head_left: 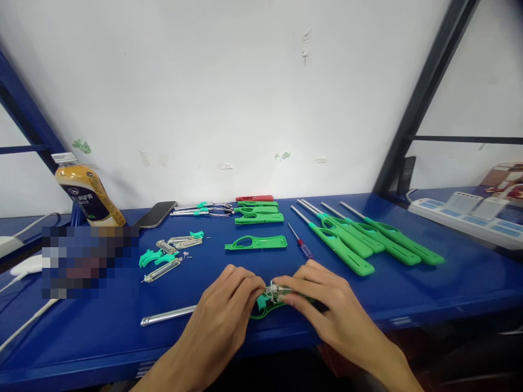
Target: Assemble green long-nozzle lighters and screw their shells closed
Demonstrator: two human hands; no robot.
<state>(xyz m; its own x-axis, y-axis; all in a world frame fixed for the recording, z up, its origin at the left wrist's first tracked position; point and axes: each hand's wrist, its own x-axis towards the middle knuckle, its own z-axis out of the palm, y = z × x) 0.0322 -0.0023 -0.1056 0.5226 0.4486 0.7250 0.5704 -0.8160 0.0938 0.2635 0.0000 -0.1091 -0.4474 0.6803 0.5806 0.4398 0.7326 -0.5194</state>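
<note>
At the table's front edge lies a partly assembled long-nosed lighter, its green half-shell [265, 314] beneath both hands and its metal tube [168, 314] pointing left. My left hand [223, 310] has its fingertips pinched at the inner parts near the teal trigger [261, 302]; what exactly they grip is hidden. With thumb and fingers, my right hand [329, 299] holds a transparent fuel tank [281, 291] over the shell. A thin white wire or tube loops between the fingertips. Behind the hands rests an empty green half-shell [261, 243], and a small screwdriver [301, 243] lies right of it.
Several green lighters [347, 256] lie at right. Further half-shells [259, 218] and metal tubes [200, 210] are at the back. Loose fuel tanks [163, 269] and teal triggers [150, 257] lie at left, near a phone [157, 214] and a bottle [87, 190]. A power strip [469, 218] is far right.
</note>
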